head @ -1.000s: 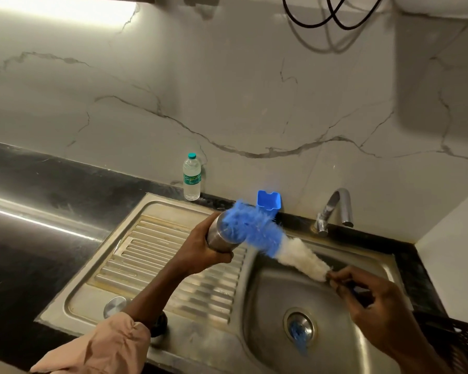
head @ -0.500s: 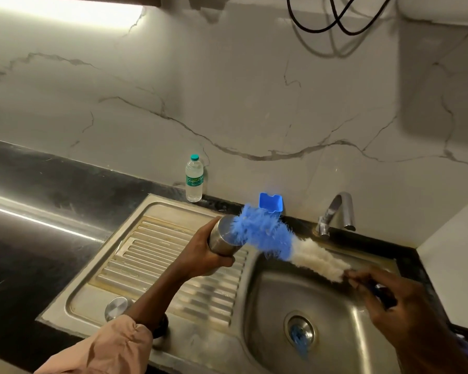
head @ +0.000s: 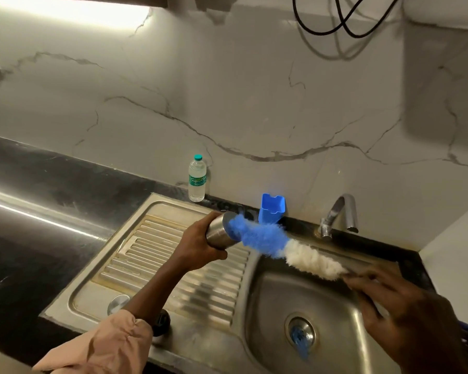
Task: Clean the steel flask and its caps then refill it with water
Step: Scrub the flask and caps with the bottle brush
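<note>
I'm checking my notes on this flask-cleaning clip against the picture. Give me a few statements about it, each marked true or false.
1. The left hand grips the steel flask. True.
2. The brush has its blue end at the flask's mouth. True.
3. Water runs from the tap. False: no stream shows.
4. The plastic bottle lies in the sink basin. False: it stands upright on the counter by the wall.
5. The right hand holds the brush handle. True.
</note>
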